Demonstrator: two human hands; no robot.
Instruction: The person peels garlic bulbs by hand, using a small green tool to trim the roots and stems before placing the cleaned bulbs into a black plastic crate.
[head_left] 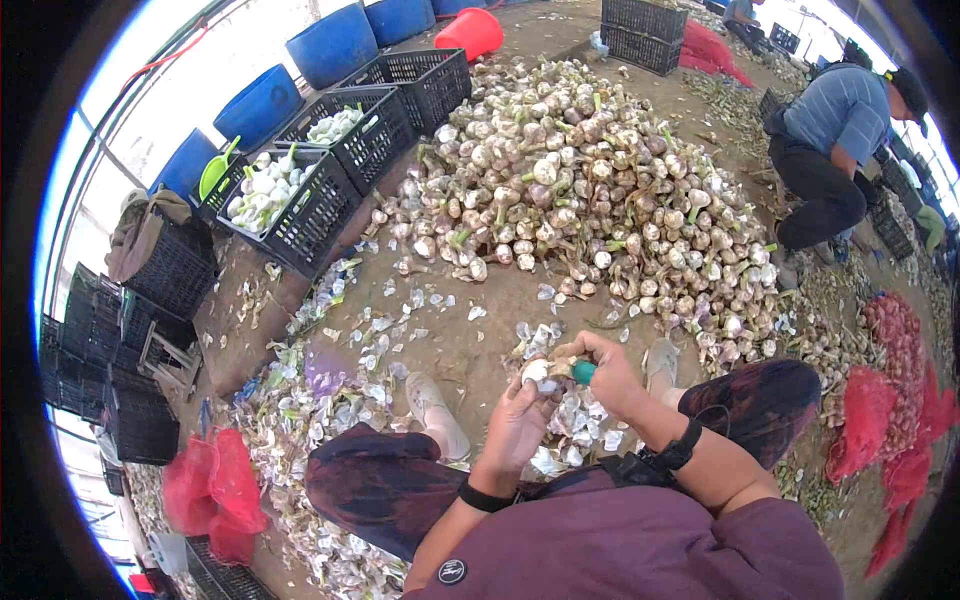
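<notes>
My left hand [518, 418] is closed around a garlic bulb [537, 371], white on its upper side. Close against it, my right hand [615, 378] grips a small tool by its green handle [583, 372]; the working end is hidden by fingers and garlic. Both hands meet above the ground between my knees. Loose white and purplish garlic skins [578, 420] lie just below them. Beyond my feet rises a large heap of untrimmed garlic bulbs [570, 170], many with stem stubs.
Black crates [312, 215] at the left hold peeled white garlic [270, 190] and a lime-green scoop [215, 172]. Blue barrels [330, 45] and a red bucket [470, 33] stand behind. Red mesh bags [215, 490] lie at both sides. Another person [835, 130] bends over at the right.
</notes>
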